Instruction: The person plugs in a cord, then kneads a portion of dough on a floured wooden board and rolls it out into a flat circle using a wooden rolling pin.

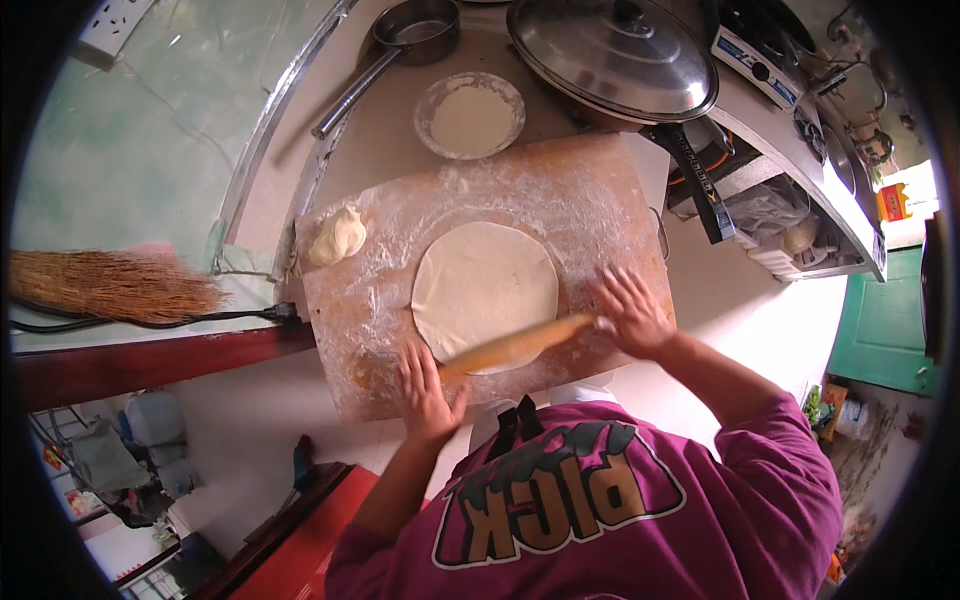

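A wooden rolling pin (517, 346) lies slantwise over the near edge of a round, flat sheet of dough (486, 289). My left hand (429, 390) is at the pin's left end, fingers stretched forward. At the other end, my right hand (631, 311) rests with its fingers spread; whether its palm presses on the pin is hard to tell. Beneath the dough is a floured wooden board (592, 187). A lump of dough (339, 237) sits near the board's far left corner. Just beyond the far edge stands a bowl of flour (470, 116).
A lidded pan (615, 56) stands at the far right, its handle (697, 180) jutting past the board's corner. A small saucepan (418, 34) is at the far left. Further left lie a straw broom (112, 285) and a black cable plug (281, 313). Shelving (802, 180) stands at right.
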The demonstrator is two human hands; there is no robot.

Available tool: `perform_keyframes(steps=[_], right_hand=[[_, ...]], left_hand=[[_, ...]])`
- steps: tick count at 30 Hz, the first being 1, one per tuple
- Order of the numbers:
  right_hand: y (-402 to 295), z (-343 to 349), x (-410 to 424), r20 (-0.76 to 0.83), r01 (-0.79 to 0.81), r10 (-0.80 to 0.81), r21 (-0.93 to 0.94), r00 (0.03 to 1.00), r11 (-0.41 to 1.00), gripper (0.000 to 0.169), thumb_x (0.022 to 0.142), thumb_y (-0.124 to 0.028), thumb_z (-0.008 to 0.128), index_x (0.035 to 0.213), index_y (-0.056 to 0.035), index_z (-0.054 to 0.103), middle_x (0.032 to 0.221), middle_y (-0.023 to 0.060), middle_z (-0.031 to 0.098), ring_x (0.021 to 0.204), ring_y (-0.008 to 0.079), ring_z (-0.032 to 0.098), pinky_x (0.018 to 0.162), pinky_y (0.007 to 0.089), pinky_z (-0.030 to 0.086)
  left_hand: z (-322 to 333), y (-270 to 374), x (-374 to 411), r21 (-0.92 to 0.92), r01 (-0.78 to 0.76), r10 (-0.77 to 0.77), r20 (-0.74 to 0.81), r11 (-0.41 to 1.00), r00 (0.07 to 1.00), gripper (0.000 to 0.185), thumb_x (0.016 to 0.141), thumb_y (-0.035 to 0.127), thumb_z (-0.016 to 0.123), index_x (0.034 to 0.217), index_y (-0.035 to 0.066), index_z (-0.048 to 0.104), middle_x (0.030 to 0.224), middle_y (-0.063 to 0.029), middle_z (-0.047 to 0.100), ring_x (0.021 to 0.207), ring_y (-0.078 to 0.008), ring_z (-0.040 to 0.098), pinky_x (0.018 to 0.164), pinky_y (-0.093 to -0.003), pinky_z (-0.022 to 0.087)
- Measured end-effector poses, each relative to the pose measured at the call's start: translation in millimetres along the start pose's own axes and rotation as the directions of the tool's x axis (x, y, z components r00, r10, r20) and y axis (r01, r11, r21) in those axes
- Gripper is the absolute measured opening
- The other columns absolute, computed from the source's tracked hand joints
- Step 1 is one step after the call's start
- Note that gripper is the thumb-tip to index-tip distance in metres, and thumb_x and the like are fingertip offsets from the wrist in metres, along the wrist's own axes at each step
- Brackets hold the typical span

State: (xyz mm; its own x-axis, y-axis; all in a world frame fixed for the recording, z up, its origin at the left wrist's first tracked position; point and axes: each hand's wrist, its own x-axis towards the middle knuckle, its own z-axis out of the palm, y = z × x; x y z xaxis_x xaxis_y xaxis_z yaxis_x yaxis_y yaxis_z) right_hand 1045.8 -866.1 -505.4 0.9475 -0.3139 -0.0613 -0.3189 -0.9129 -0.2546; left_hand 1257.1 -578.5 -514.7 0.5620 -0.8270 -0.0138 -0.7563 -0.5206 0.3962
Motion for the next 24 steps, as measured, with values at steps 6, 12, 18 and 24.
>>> perform_keyframes(steps=[6, 12, 18, 24], right_hand=[[26.8, 7.6, 115.8, -0.182, -0.133, 0.142, 0.063, 0.973, 0.989, 0.055, 0.091, -0.032, 0.043, 0.14, -0.0129, 0.029, 0.145, 0.0125, 0.03, 0.136, 0.0276, 0.023, 0.111, 0.0439, 0.015], [-6.9, 12.6, -6.8, -0.097, 0.101, -0.099, 0.017, 0.99, 0.995, 0.056, 0.08, -0.034, 0.061, 0.13, -0.0155, 0.045, 0.138, 0.0125, 0.039, 0.128, 0.0314, 0.036, 0.106, 0.0492, 0.024], [-34.1, -13.0, -7.0, -0.053, -0.023, 0.035, 0.213, 0.998, 0.977, 0.027, 0.08, -0.026, 0.064, 0.103, -0.0129, 0.062, 0.096, 0.0075, 0.062, 0.091, 0.0261, 0.059, 0.079, 0.0388, 0.046], [19.9, -23.7, 16.5, -0.364, -0.291, 0.375, 0.266, 0.853, 0.919, 0.016, 0.079, -0.019, 0.064, 0.093, -0.0098, 0.062, 0.084, 0.0106, 0.062, 0.077, 0.0306, 0.059, 0.065, 0.0395, 0.048]], left_hand=[[-5.0, -20.7, 109.2, 0.111, 0.236, -0.202, -0.258, 0.965, 0.945, 0.076, 0.087, 0.044, 0.048, 0.139, -0.004, 0.022, 0.147, -0.0255, 0.014, 0.136, -0.0407, 0.012, 0.109, -0.0529, 0.011], [0.1, -9.3, -7.7, 0.045, -0.034, 0.036, -0.045, 0.998, 0.998, 0.081, 0.082, 0.047, 0.053, 0.14, -0.002, 0.023, 0.144, -0.027, 0.019, 0.134, -0.0448, 0.017, 0.107, -0.056, 0.013], [-3.1, -6.0, -12.6, -0.006, 0.043, -0.044, -0.129, 0.999, 0.991, 0.078, 0.082, 0.034, 0.058, 0.139, -0.004, 0.022, 0.141, -0.0287, 0.025, 0.133, -0.0449, 0.018, 0.107, -0.0565, 0.01], [2.0, -6.7, 84.5, -0.099, 0.109, -0.126, -0.175, 0.989, 0.977, 0.072, 0.082, 0.023, 0.061, 0.139, 0.0, 0.023, 0.138, -0.0206, 0.036, 0.13, -0.0363, 0.032, 0.105, -0.0514, 0.023]])
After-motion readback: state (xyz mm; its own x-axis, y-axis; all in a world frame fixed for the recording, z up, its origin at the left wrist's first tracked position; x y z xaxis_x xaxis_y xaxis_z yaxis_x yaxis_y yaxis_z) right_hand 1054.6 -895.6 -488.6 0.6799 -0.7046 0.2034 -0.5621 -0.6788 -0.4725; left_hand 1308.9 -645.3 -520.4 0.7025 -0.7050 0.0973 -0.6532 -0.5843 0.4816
